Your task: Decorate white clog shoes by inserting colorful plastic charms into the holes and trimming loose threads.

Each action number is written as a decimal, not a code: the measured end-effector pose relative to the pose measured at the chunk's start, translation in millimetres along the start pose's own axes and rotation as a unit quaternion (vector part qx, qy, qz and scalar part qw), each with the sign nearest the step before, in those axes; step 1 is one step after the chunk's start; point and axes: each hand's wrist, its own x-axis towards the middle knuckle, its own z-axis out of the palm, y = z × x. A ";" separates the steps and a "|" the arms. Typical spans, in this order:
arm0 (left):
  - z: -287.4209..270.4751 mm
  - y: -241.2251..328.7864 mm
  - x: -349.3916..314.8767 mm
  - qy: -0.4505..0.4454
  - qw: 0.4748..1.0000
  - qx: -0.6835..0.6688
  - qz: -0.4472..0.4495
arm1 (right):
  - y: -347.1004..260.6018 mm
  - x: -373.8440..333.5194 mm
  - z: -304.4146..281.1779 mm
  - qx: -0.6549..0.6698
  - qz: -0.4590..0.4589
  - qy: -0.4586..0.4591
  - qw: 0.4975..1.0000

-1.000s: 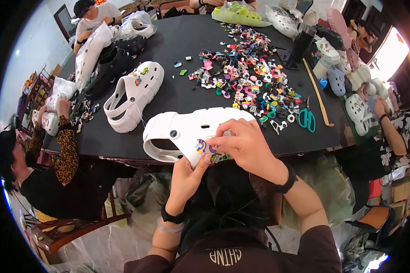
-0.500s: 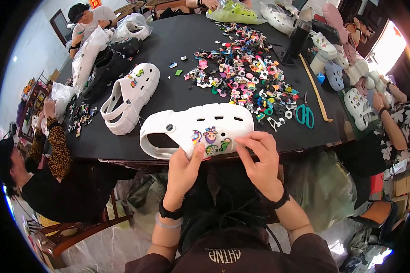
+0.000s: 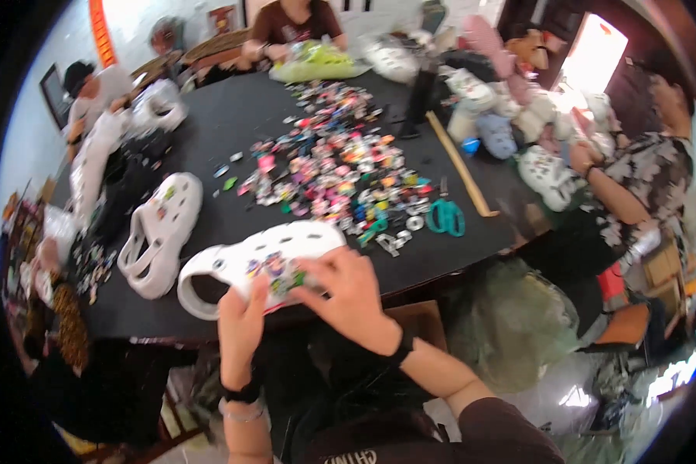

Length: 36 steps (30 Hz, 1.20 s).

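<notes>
A white clog [image 3: 309, 237] tilts up at the near table edge, its toe to the right. My left hand [image 3: 242, 321] grips its lower side near the heel opening, thumb on the upper. Several colourful shoe charms [image 3: 274, 265] sit in the clog's holes. My right hand [image 3: 348, 298] reaches over the toe, its thumb and index finger closed about a green shoe charm [image 3: 298, 277]; motion blurs the fingertips. Left of it, a second white clog [image 3: 162, 232] lies on the table with charms on its upper.
A big heap of loose charms [image 3: 340, 155] covers the middle of the dark table [image 3: 232, 116]. Green-handled scissors [image 3: 445, 218] and a wooden stick [image 3: 460, 166] lie to its right. Bagged clogs [image 3: 97, 166] stand far left, more shoes [image 3: 495, 135] far right. Other people sit around.
The whole view has swung, so the table appears lower and further left. My right thumb and index finger have come from the toe side onto the green charm. My left hand keeps its hold.
</notes>
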 end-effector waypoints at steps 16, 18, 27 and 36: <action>1.8 5.6 -6.2 0.002 0.998 0.053 0.033 | 0.6 -15.1 -3.8 0.122 0.046 0.021 0.991; 2.7 5.6 -6.1 0.013 0.997 0.075 0.034 | 3.6 -19.9 -5.9 0.163 0.072 0.037 0.983; 0.9 2.8 -5.7 0.011 0.994 0.098 0.044 | 20.3 -42.1 -13.1 0.175 0.144 0.053 0.972; 1.0 3.7 -5.6 0.010 0.994 0.103 0.048 | 26.2 -46.1 -12.9 0.164 0.155 0.080 0.971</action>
